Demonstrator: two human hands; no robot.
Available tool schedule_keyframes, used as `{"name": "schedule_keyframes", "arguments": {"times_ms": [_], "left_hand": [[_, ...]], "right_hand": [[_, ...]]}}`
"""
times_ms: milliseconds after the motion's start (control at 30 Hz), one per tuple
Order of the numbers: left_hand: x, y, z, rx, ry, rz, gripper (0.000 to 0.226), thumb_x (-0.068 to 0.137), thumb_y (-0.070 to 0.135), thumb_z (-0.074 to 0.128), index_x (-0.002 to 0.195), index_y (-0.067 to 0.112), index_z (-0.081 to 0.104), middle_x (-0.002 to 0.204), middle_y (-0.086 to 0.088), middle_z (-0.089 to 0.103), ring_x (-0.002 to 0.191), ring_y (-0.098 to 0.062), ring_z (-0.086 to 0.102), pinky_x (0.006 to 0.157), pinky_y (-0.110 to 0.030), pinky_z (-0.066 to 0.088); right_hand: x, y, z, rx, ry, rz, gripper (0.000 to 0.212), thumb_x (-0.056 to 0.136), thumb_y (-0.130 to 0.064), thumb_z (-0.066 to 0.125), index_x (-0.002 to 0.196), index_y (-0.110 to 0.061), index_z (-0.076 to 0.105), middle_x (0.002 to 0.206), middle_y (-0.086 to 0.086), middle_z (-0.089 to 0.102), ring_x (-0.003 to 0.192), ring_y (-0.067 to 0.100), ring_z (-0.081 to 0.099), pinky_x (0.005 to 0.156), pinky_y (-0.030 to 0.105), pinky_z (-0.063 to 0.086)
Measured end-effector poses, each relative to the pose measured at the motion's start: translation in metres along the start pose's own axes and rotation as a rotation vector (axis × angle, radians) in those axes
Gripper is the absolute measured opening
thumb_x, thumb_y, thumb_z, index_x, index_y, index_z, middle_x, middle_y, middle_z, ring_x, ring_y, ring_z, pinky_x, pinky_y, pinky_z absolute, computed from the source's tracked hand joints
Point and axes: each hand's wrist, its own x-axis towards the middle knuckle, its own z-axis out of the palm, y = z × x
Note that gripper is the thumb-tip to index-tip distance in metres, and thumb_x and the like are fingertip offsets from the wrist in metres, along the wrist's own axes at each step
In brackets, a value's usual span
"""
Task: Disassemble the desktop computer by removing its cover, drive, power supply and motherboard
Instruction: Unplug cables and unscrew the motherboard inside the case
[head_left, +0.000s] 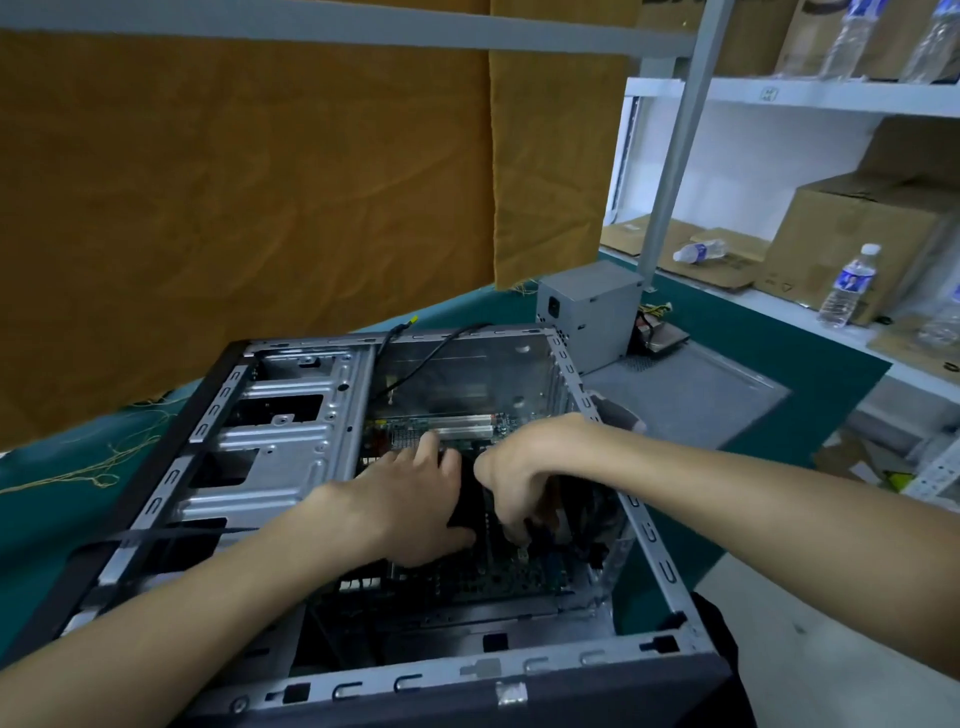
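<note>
Two hands are working inside the open case (291, 431) at the centre of the frame. I am resting my left hand (410, 499) on a black part (467, 504) over the motherboard (467, 577), fingers fairly straight and spread. My right hand (519, 478) is reaching down beside it, fingers curled toward the board; whether they are pinching anything I cannot tell, since the tips are hidden. The power supply (589, 312) is already standing out on the table (810, 374) in the upper right, next to a flat grey panel (691, 395), probably the cover. I am judging the motherboard stage to be in hand. Next I am expecting to free the black part, without forcing it.
</note>
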Motion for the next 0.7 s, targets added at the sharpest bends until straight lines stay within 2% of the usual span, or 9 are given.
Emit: {"name": "schedule_keyframes", "arguments": {"times_ms": [100,200,267,333,400,500,533,600,700], "left_hand": [[-0.002,0.006,-0.001,-0.038,0.075,-0.058,0.056,0.097,0.050,0.057,0.137,0.013,0.042,0.133,-0.012,0.045,0.117,-0.038,0.059,0.095,-0.043,0.045],[-0.005,0.010,-0.003,-0.011,0.170,-0.086,0.049,0.092,0.044,0.064,0.132,0.020,0.048,0.128,-0.005,0.059,0.115,-0.032,0.062,0.081,-0.038,0.044],[-0.006,0.010,-0.003,0.022,0.219,-0.079,0.046,0.089,0.043,0.066,0.126,0.020,0.051,0.127,-0.005,0.056,0.118,-0.030,0.057,0.086,-0.038,0.044],[-0.003,0.005,-0.001,0.021,0.222,-0.033,0.054,0.087,0.046,0.069,0.127,0.016,0.049,0.129,-0.008,0.044,0.120,-0.031,0.047,0.097,-0.038,0.043],[0.001,0.000,0.000,-0.054,0.153,0.018,0.066,0.085,0.050,0.071,0.132,0.012,0.043,0.131,-0.010,0.036,0.121,-0.032,0.043,0.101,-0.040,0.043],[0.010,-0.004,0.003,-0.080,0.040,0.062,0.077,0.086,0.057,0.070,0.139,0.012,0.036,0.136,-0.011,0.037,0.128,-0.033,0.042,0.104,-0.042,0.042],[0.013,-0.005,0.004,-0.075,0.033,0.068,0.077,0.087,0.058,0.068,0.139,0.012,0.036,0.137,-0.011,0.038,0.129,-0.033,0.042,0.105,-0.042,0.041],[0.017,-0.007,0.005,-0.059,0.034,0.075,0.080,0.087,0.061,0.066,0.141,0.011,0.035,0.138,-0.011,0.038,0.130,-0.033,0.041,0.109,-0.043,0.038],[0.018,-0.009,0.006,-0.078,0.011,0.081,0.089,0.090,0.062,0.063,0.151,0.008,0.025,0.147,-0.013,0.033,0.136,-0.033,0.036,0.113,-0.045,0.035]], "right_hand": [[0.006,0.004,0.009,0.020,0.076,0.023,0.028,0.081,-0.026,0.084,0.097,-0.005,0.075,0.095,0.011,0.077,0.073,0.025,0.068,0.060,0.028,0.054],[0.007,0.007,0.010,0.112,0.118,0.036,0.032,0.070,-0.021,0.092,0.094,-0.008,0.075,0.091,0.012,0.078,0.065,0.024,0.067,0.053,0.024,0.049],[0.007,0.008,0.010,0.129,0.126,0.031,0.024,0.067,-0.017,0.092,0.080,-0.012,0.072,0.074,0.008,0.076,0.053,0.020,0.065,0.049,0.021,0.048],[0.006,0.009,0.011,0.124,0.121,0.015,0.019,0.070,-0.018,0.090,0.076,-0.013,0.072,0.058,0.001,0.070,0.043,0.014,0.061,0.044,0.018,0.045],[0.002,0.009,0.010,0.115,0.137,0.016,0.025,0.070,-0.023,0.089,0.087,-0.010,0.076,0.059,-0.001,0.069,0.043,0.013,0.061,0.039,0.015,0.042],[0.000,0.010,0.008,0.091,0.159,0.011,0.037,0.072,-0.028,0.090,0.099,-0.006,0.077,0.076,0.004,0.075,0.057,0.017,0.063,0.038,0.013,0.040],[0.001,0.009,0.008,0.073,0.140,0.020,0.037,0.074,-0.029,0.089,0.099,-0.005,0.076,0.079,0.005,0.076,0.058,0.016,0.063,0.039,0.014,0.042],[0.002,0.006,0.008,0.076,0.065,0.040,0.031,0.079,-0.028,0.087,0.095,-0.005,0.074,0.066,0.002,0.074,0.052,0.014,0.064,0.048,0.017,0.052],[0.008,0.002,0.008,0.037,0.010,0.051,0.032,0.081,-0.031,0.086,0.096,-0.005,0.074,0.056,-0.002,0.069,0.051,0.013,0.065,0.075,0.027,0.060]]}}
